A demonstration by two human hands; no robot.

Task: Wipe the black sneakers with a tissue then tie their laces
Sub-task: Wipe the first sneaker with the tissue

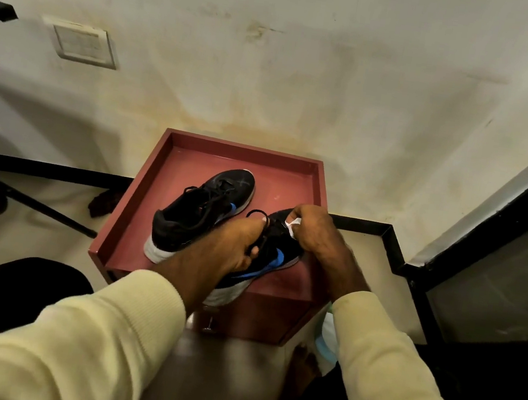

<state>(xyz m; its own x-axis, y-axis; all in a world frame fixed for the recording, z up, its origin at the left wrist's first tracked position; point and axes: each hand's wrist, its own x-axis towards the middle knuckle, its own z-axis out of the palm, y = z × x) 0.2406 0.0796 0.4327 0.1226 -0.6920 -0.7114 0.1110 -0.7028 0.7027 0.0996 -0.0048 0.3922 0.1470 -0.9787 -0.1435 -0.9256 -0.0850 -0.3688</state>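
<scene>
Two black sneakers with blue side marks and white soles sit on a reddish-brown box top (194, 157). The left sneaker (201, 205) lies untouched, toe toward the wall, laces loose. My left hand (233, 246) grips the right sneaker (274, 255) at its lace area, fingers curled round the black laces (259, 214). My right hand (314, 231) pinches a small white tissue (292, 227) against the toe part of that sneaker. Most of the right sneaker is hidden under my hands.
The box stands against a stained white wall. A black floor border (370, 225) runs behind it. Black metal chair legs (37, 203) stand at the left, a dark glass panel (497, 281) at the right. My bare foot (302, 369) and a pale blue item (325, 338) are beside the box.
</scene>
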